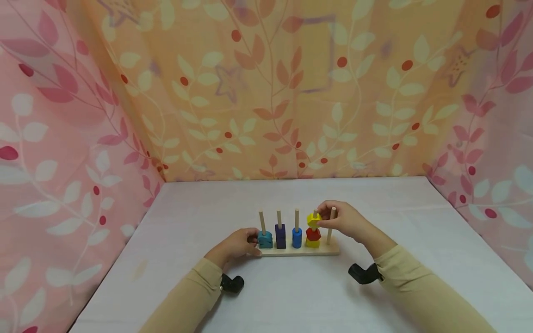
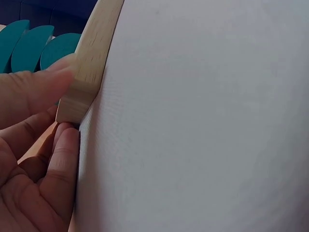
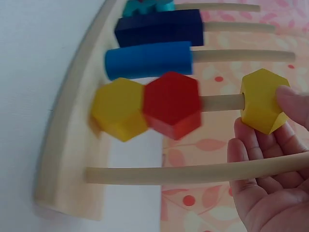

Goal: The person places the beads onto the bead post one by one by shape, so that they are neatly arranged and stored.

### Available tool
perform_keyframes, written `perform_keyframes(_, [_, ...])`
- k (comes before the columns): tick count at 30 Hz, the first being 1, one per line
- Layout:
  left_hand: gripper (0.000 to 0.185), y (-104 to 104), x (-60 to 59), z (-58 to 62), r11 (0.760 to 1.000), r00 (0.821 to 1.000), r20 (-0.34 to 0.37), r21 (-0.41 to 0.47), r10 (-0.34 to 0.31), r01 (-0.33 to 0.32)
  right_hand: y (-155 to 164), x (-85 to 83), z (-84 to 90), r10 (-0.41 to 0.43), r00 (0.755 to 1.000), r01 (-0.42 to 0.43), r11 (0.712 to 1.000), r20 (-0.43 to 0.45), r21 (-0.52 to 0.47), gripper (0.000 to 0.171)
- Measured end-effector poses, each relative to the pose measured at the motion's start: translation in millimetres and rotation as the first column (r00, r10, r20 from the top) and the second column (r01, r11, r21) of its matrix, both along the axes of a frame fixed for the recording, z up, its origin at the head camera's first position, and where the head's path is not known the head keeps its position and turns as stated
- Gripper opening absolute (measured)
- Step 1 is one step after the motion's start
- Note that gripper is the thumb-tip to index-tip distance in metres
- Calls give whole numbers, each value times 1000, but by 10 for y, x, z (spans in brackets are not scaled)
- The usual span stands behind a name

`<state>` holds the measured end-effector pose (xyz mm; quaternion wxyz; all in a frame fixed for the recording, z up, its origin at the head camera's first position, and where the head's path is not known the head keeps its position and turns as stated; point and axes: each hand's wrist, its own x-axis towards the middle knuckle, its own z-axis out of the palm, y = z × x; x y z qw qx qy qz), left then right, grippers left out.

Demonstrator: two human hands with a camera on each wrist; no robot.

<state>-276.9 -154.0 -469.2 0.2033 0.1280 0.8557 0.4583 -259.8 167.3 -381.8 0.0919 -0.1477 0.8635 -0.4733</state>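
Near the top of the fourth wooden peg (image 3: 219,102), my right hand (image 1: 343,219) pinched a yellow hexagonal wooden block (image 3: 260,100) between thumb and fingertips (image 3: 292,104), the peg running through the block's hole. Below it on the same peg sat a red hexagonal block (image 3: 172,104) resting on a second yellow hexagonal block (image 3: 118,108), the held block well apart from the red one. My fingers curled past the bare fifth peg (image 3: 193,173) at the end of the pale wooden base board (image 1: 300,252).

At the opposite end, my left hand (image 1: 237,243) gripped the board's edge, thumb on top and fingers (image 2: 65,145) tucked beneath its rounded corner (image 2: 79,99). Just beside that hand stood a stack of teal wavy blocks (image 1: 265,239) on the first peg. Next along came a dark navy square block (image 1: 280,236), then a blue cylinder block (image 1: 297,237), each on its own peg.

The board lay on a white cloth-covered table (image 1: 291,296), with leaf-patterned pink and orange curtains (image 1: 266,92) hanging behind and on both sides.
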Motion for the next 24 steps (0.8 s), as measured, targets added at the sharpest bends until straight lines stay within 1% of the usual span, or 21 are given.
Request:
perform_keyframes(3, [36, -10, -1, 16, 1000, 1000, -8, 3, -14, 14, 8, 2, -90, -5, 999, 5, 1000, 49, -10, 28])
perform_keyframes(4, [35, -5, 23, 57, 1000, 1000, -13, 3, -19, 19, 7, 2, -118, -10, 998, 11, 1000, 61, -10, 28])
perform_keyframes(8, [35, -20, 14, 76, 999, 999, -24, -7, -38, 37, 6, -2, -184, -23, 997, 24, 1000, 78, -6, 28])
perform_keyframes(10, [35, -22, 1, 78, 999, 999, -22, -16, -41, 41, 2, -6, -196, -25, 997, 25, 1000, 76, -6, 28])
perform_keyframes(11, [36, -33, -27, 46, 999, 999, -20, -23, -42, 42, 0, -7, -196, -20, 997, 21, 1000, 70, -5, 29])
perform_keyframes(18, [36, -39, -34, 78, 997, 999, -18, -61, -48, 47, -17, 0, -163, 3, 999, -3, 1000, 38, 10, 26])
perform_keyframes(21, [36, -51, -60, 102, 995, 998, -27, -89, -54, 51, 7, -10, -127, 31, 999, -31, 999, 10, 40, 28])
perform_keyframes(24, [38, -83, -91, 132, 993, 998, -43, -104, -53, 48, 80, -25, -77, 65, 998, -63, 994, -22, 88, 34])
